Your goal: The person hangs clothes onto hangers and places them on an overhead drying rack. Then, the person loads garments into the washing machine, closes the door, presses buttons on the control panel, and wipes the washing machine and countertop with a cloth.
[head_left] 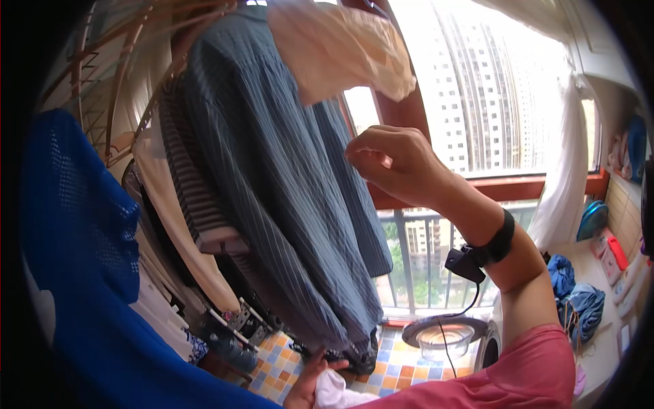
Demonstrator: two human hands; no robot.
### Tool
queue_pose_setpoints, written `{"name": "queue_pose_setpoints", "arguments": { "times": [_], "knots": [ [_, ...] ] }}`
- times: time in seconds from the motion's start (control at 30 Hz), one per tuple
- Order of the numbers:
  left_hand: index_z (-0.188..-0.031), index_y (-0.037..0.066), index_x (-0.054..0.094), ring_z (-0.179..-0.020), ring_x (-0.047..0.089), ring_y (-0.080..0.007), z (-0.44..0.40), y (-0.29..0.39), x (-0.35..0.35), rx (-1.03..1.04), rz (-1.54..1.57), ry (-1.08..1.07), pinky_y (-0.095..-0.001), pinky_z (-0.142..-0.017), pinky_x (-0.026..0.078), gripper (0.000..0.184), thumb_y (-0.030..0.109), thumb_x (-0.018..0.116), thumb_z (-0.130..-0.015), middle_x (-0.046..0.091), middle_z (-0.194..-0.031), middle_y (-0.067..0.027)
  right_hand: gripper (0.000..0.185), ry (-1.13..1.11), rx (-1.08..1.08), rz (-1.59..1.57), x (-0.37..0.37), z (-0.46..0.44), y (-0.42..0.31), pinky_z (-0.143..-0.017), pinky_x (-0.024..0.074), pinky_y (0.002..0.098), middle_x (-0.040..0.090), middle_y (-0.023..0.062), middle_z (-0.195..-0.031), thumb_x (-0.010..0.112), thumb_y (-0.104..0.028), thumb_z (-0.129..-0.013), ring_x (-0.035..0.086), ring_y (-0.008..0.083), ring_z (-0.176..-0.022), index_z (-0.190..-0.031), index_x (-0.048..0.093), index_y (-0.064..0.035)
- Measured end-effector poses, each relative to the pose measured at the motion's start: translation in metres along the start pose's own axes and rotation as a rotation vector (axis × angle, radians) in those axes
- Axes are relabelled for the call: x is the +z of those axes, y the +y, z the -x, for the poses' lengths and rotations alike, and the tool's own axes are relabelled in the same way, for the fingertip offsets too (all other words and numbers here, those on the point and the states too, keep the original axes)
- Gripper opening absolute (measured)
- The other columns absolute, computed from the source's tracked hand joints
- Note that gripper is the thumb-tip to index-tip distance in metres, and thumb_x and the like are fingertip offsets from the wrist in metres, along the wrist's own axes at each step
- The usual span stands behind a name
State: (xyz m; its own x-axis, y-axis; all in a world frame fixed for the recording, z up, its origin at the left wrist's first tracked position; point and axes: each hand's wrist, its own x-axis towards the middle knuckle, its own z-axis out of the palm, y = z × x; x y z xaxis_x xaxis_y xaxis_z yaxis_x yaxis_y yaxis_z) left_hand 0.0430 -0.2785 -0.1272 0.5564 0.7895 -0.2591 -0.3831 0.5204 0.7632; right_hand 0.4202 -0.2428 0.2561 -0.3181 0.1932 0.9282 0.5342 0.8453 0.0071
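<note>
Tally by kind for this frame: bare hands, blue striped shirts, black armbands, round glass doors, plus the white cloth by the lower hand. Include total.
Bare hands: 2 (right hand, left hand)
Blue striped shirt: 1
Black armband: 1
Round glass door: 1
White cloth: 1
Total: 6

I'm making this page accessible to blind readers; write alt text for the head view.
A person's right hand is raised beside a hanging blue striped garment, while the left hand touches white cloth. Behind, a window shows tall buildings.
</note>
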Motion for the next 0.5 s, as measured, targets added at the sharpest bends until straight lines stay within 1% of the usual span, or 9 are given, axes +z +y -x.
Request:
{"name": "queue_pose_setpoints", "arguments": {
  "times": [0.03, 0.1, 0.17, 0.23, 0.27, 0.33, 0.37, 0.43, 0.5],
  "knots": [
    [-0.157, 0.012, 0.012, -0.119, 0.058, -0.0315, 0.003, 0.014, 0.033, 0.09, -0.16, 0.056, -0.0447, -0.094, 0.049, 0.104, 0.038, 0.077, -0.08, 0.05, -0.139, -0.0234, 0.019, 0.005, 0.088, 0.006, 0.023, 0.021, 0.028, -0.071, 0.0546, 0.0331, 0.068, 0.0136, -0.082, 0.066, -0.01, -0.086, 0.068, 0.0244, -0.074, -0.102, 0.068, -0.0009],
    [-0.154, 0.019, 0.023, -0.109, 0.064, -0.0317, -0.008, 0.022, 0.055, 0.283, -0.204, 0.176, -0.0408, -0.077, 0.059, 0.089, 0.021, 0.077, -0.083, 0.059, -0.128, -0.0244, 0.026, 0.052, 0.353, -0.036, 0.063, 0.067, 0.085, -0.075, 0.0547, 0.0344, 0.068, 0.0152, -0.089, 0.064, -0.01, -0.088, 0.069, 0.025, -0.082, -0.112, 0.066, 0.0003],
    [-0.152, 0.016, 0.029, -0.109, 0.064, -0.0292, -0.015, 0.017, 0.055, 0.295, -0.304, 0.216, -0.0399, -0.079, 0.058, 0.082, 0.021, 0.075, -0.084, 0.061, -0.124, -0.0217, 0.034, 0.084, 0.728, -0.256, 0.092, 0.13, 0.137, -0.077, 0.0543, 0.0336, 0.069, 0.016, -0.097, 0.063, -0.013, -0.091, 0.068, 0.0224, -0.089, -0.12, 0.061, 0.0027],
    [-0.146, 0.011, 0.039, -0.109, 0.064, -0.0256, -0.023, 0.0, 0.042, 0.169, -0.299, 0.171, -0.0395, -0.082, 0.057, 0.068, 0.018, 0.072, -0.086, 0.064, -0.12, -0.0193, 0.039, 0.164, 0.896, -0.165, 0.133, 0.22, 0.212, -0.08, 0.0542, 0.035, 0.069, 0.0141, -0.102, 0.063, -0.02, -0.093, 0.067, 0.0221, -0.093, -0.125, 0.059, 0.0017],
    [-0.137, 0.007, 0.048, -0.106, 0.065, -0.0231, -0.016, -0.004, 0.054, 0.027, -0.236, 0.16, -0.0382, -0.084, 0.056, 0.053, 0.017, 0.068, -0.089, 0.065, -0.117, -0.0175, 0.041, 0.104, 1.154, -0.307, 0.141, 0.251, 0.212, -0.083, 0.0538, 0.0376, 0.068, 0.0141, -0.106, 0.062, -0.024, -0.093, 0.065, 0.0239, -0.096, -0.125, 0.059, 0.0015],
    [-0.135, 0.007, 0.049, -0.106, 0.065, -0.0231, -0.018, -0.016, 0.057, -0.111, -0.25, 0.148, -0.0377, -0.083, 0.056, 0.05, 0.018, 0.068, -0.09, 0.065, -0.117, -0.0176, 0.047, 0.065, 1.559, -0.494, 0.16, 0.295, 0.199, -0.089, 0.0522, 0.0463, 0.062, 0.0154, -0.119, 0.06, -0.034, -0.094, 0.06, 0.0316, -0.109, -0.126, 0.058, 0.0007],
    [-0.133, 0.006, 0.05, -0.106, 0.065, -0.023, -0.018, -0.021, 0.059, -0.217, -0.258, 0.128, -0.0371, -0.083, 0.056, 0.047, 0.018, 0.067, -0.09, 0.065, -0.118, -0.0176, 0.056, 0.045, 1.638, -0.587, 0.179, 0.326, 0.206, -0.095, 0.049, 0.05, 0.054, 0.0193, -0.13, 0.06, -0.038, -0.094, 0.054, 0.033, -0.117, -0.132, 0.052, 0.0014],
    [-0.126, 0.001, 0.056, -0.097, 0.068, -0.0215, -0.028, -0.028, 0.072, -0.21, -0.279, 0.185, -0.0354, -0.08, 0.057, 0.04, 0.022, 0.064, -0.093, 0.067, -0.11, -0.0173, 0.067, 0.137, 1.787, -0.834, 0.208, 0.36, 0.204, -0.1, 0.0457, 0.0518, 0.048, 0.022, -0.135, 0.06, -0.041, -0.093, 0.051, 0.0341, -0.122, -0.143, 0.04, -0.0004],
    [-0.118, -0.005, 0.062, -0.088, 0.07, -0.0197, -0.042, -0.029, 0.077, -0.382, -0.319, 0.187, -0.0343, -0.076, 0.058, 0.038, 0.026, 0.062, -0.094, 0.07, -0.102, -0.0162, 0.075, 0.291, 1.795, -1.035, 0.241, 0.376, 0.205, -0.103, 0.0419, 0.0531, 0.046, 0.0232, -0.134, 0.062, -0.04, -0.093, 0.048, 0.0337, -0.124, -0.148, 0.03, -0.0006]
  ]
}}
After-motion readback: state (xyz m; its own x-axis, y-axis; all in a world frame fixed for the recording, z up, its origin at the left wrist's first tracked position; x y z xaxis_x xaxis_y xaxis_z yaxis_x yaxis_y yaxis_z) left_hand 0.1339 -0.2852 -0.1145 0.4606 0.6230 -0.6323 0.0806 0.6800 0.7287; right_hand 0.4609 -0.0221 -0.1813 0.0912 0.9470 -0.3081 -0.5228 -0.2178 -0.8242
